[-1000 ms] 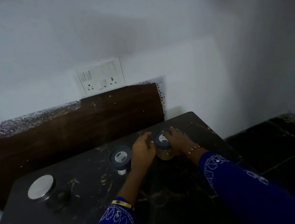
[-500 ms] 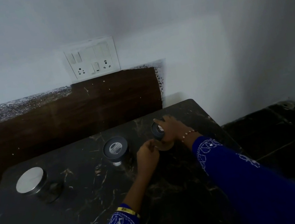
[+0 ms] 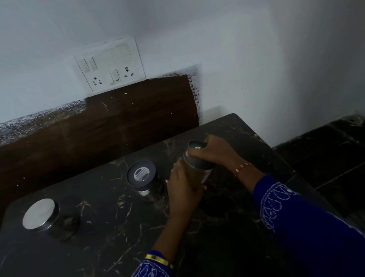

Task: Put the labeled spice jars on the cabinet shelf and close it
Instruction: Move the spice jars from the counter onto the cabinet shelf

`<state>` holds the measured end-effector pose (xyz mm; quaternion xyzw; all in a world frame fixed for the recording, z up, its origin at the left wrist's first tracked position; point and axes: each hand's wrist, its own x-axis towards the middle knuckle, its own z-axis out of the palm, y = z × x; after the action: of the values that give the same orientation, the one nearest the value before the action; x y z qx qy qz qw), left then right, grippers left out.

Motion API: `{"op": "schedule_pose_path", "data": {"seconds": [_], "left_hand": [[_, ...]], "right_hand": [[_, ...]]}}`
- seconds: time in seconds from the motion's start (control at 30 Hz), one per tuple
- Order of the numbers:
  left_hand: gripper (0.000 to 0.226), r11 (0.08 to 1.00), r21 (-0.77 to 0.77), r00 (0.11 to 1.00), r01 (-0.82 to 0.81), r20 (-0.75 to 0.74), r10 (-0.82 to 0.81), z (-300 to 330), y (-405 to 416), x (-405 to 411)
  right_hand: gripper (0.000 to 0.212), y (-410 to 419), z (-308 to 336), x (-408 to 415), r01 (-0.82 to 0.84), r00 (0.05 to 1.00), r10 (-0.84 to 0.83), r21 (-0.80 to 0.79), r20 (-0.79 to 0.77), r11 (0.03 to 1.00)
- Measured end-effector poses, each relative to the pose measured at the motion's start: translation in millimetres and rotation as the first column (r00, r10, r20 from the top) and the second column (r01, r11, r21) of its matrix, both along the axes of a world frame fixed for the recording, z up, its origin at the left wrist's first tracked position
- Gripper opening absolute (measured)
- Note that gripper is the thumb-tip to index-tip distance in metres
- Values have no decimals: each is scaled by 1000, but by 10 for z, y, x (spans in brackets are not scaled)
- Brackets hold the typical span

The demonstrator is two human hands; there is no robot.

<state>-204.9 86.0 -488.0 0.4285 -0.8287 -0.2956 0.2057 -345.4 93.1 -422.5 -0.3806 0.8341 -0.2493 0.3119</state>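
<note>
Tilting away from the person, the held spice jar [image 3: 197, 165] leans with its dark lid [image 3: 197, 146] toward the wall and its long axis slanted rather than upright, just above the right rear part of the dark marble tabletop [image 3: 98, 249]. A pale label shows on the lid, but its writing is too small and blurred to read. The right hand [image 3: 212, 151] curls over the lid and upper part of the jar, gripping it, while the left hand [image 3: 184, 186] wraps round the lower body of the same jar. Just to the left stands a second jar [image 3: 142, 177], upright, its dark lid bearing a white label with lines of print that cannot be made out. Well apart, near the left edge, a third jar [image 3: 45, 217] stands under a plain silvery lid. Behind the table are a brown wooden panel [image 3: 79, 136] and a white switch and socket plate [image 3: 110, 65].
</note>
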Motion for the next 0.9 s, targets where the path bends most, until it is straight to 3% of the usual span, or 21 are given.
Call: {"op": "schedule_pose_path", "data": {"seconds": [0.07,0.13,0.2,0.3,0.4,0.5,0.6,0.83,0.9], "left_hand": [[103,993,-110,999,-32,25,35,118,1,24],[102,985,-157,995,-76,-70,65,263,-41,59],[98,994,-86,973,-74,-226,52,457,-88,125],[90,995,98,871,26,-491,26,745,-98,262],[82,963,248,777,106,-625,76,1022,-87,330],[75,945,271,695,184,-716,70,1278,-108,351],[55,947,230,653,223,-756,29,1507,-113,363],[72,982,69,664,174,-745,-66,1877,-56,341],[65,990,25,677,140,-732,-78,1980,-59,305]], "right_hand": [[58,-21,209,80,6,1000,-4,72,-19,997],[52,3,459,146,-27,999,23,95,39,995],[53,110,699,162,-68,981,77,-52,178,996],[48,349,950,115,11,898,154,-371,412,928],[30,445,1015,91,27,836,256,-502,485,864],[36,530,997,165,0,786,359,-581,504,814],[48,607,1078,274,33,749,412,-650,519,759],[38,668,1401,369,62,787,427,-746,445,663],[40,660,1513,375,78,800,414,-759,434,646]]}}
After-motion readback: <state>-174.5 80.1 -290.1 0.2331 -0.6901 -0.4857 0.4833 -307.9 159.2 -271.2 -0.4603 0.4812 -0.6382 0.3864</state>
